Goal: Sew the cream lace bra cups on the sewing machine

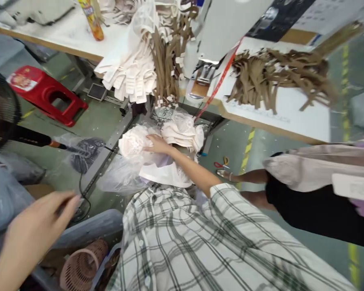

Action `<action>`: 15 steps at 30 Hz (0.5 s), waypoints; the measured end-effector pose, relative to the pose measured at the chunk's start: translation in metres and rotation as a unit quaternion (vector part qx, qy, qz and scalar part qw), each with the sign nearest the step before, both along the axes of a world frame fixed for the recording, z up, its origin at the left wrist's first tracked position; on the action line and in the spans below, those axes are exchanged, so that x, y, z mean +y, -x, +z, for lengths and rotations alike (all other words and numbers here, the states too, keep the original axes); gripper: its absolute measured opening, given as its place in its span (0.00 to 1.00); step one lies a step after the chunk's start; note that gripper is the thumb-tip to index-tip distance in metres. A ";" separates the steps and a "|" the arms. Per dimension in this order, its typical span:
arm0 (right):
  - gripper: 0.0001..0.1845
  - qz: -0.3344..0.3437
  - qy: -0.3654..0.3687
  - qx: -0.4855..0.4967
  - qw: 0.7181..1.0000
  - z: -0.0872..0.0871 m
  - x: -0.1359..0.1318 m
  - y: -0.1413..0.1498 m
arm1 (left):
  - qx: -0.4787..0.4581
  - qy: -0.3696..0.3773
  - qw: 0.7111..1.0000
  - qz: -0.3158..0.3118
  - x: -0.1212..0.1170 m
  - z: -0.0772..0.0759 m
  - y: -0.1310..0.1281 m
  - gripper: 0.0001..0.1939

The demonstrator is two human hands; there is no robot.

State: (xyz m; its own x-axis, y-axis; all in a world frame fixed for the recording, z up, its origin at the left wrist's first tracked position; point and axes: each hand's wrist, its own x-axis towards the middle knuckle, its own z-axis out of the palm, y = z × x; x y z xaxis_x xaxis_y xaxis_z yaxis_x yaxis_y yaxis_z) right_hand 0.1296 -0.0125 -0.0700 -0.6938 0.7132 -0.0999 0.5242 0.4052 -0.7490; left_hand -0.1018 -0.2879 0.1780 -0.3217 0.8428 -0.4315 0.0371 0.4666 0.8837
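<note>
My right hand [158,144] rests on a cream lace bundle [133,140] over my lap, fingers stretched out and thumb apart. Just beyond it lies a stack of cream fabric pieces [182,133], apparently bra parts. White fabric [160,174] and clear plastic [118,176] spread below the bundle. At the lower left, my left hand [41,222] hangs in the air, slightly blurred. Its thumb stands apart from the bent fingers, and nothing shows between them. A blue-grey bin [94,222] holding a pink perforated basket [81,264] is beneath that hand.
Cream straps [133,81] and brown straps [166,60] hang over the table edge beside a sewing machine [227,28]. More brown straps [269,74] lie right. A red stool [45,93], a black fan [1,109] and scissors [223,162] surround me. Another person [306,194] stands right.
</note>
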 end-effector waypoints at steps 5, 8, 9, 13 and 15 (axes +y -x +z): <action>0.28 -0.034 0.066 0.093 0.993 -0.001 0.028 -0.016 | 0.460 -0.163 0.792 -0.366 0.143 -0.096 -0.072 0.19; 0.20 -0.094 0.079 0.154 0.980 0.006 0.034 -0.054 | 0.512 -0.180 0.759 -0.358 0.233 -0.163 -0.110 0.24; 0.19 -0.125 0.074 0.178 0.973 0.009 0.031 -0.074 | 0.526 -0.155 0.768 -0.331 0.257 -0.182 -0.116 0.24; 0.18 -0.259 0.031 0.264 0.929 0.012 -0.006 -0.166 | 0.569 -0.044 0.772 -0.279 0.331 -0.228 -0.112 0.31; 0.20 -0.317 0.027 0.242 0.917 -0.002 -0.030 -0.209 | 0.570 0.025 0.773 -0.276 0.355 -0.239 -0.101 0.33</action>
